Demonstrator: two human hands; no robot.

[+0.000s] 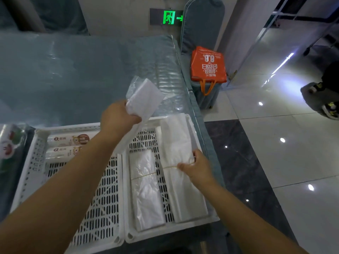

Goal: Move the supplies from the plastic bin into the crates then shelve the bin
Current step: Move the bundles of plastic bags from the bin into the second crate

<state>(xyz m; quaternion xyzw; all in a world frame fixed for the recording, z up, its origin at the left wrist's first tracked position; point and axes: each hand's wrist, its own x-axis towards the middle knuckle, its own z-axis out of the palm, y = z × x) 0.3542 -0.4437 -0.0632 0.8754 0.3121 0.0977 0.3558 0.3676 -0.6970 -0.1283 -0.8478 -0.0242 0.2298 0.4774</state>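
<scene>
on orange bag [208, 64]: inverted "8.8" print

Glossy tiled floor [275, 143], green exit sign [169, 17], perhaps plastic-covered teal sofa [82, 70].

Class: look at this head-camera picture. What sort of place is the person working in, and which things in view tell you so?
Probably a commercial or public building's service area, not a home: a lit green exit sign on the wall, polished tile floor, and white perforated crates stocked with banded plastic-bag bundles.
</scene>
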